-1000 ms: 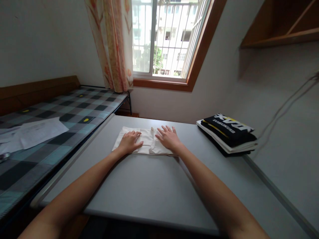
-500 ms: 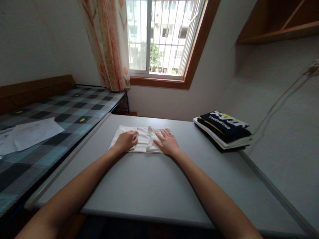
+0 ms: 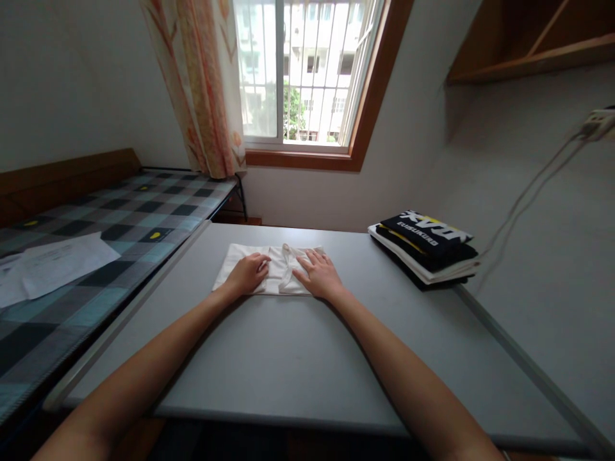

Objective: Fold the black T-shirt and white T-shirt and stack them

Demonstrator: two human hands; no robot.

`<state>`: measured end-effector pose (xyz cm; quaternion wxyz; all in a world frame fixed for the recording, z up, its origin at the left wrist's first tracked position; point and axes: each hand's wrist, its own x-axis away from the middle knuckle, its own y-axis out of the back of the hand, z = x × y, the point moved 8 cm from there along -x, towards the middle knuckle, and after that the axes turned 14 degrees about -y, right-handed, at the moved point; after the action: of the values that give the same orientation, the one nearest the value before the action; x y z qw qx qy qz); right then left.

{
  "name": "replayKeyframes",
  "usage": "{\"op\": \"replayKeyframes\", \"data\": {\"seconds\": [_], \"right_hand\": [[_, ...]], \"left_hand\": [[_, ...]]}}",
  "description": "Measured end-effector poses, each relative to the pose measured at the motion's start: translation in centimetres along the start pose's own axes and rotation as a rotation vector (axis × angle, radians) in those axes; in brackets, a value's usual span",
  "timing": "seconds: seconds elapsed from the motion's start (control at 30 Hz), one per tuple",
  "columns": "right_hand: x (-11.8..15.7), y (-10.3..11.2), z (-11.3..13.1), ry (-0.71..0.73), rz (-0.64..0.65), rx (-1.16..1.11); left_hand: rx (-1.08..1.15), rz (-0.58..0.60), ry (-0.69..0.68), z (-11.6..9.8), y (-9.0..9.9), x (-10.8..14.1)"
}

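A folded white garment (image 3: 276, 279) lies flat on the grey-white table (image 3: 283, 358), its collar showing near the middle. On its left part rests my left hand (image 3: 248, 272), the fingers curled together against the cloth; whether they pinch any fabric is too small to tell. My right hand (image 3: 319, 274) lies on the right part of the garment beside the collar, palm down with fingers spread.
Folded clothes, a black one on top (image 3: 425, 234), are stacked at the table's right back. Left of the table is a bed with a checked cover (image 3: 182, 206) and papers (image 3: 67, 262). A curtain (image 3: 209, 89) hangs by the window; a wooden shelf (image 3: 538, 64) is upper right.
My left hand has shifted slightly right on the garment. My right hand stays spread on the cloth. The camera view has moved a little.
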<state>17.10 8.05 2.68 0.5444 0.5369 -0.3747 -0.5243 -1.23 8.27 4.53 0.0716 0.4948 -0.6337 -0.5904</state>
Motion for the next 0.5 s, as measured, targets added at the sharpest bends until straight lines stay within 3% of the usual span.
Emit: {"op": "replayKeyframes", "data": {"seconds": [0.17,0.33,0.5], "right_hand": [[0.0,0.0,0.0,-0.003,0.001,0.002],[0.1,0.1,0.0,0.002,-0.015,-0.005],[0.2,0.4,0.1,0.010,-0.036,-0.010]], "left_hand": [[0.088,-0.194,0.088,1.0,1.3,0.2],[0.133,-0.099,-0.022,0.2,-0.4,0.3],[0.115,-0.028,-0.046,-0.4,-1.0,0.4]]}}
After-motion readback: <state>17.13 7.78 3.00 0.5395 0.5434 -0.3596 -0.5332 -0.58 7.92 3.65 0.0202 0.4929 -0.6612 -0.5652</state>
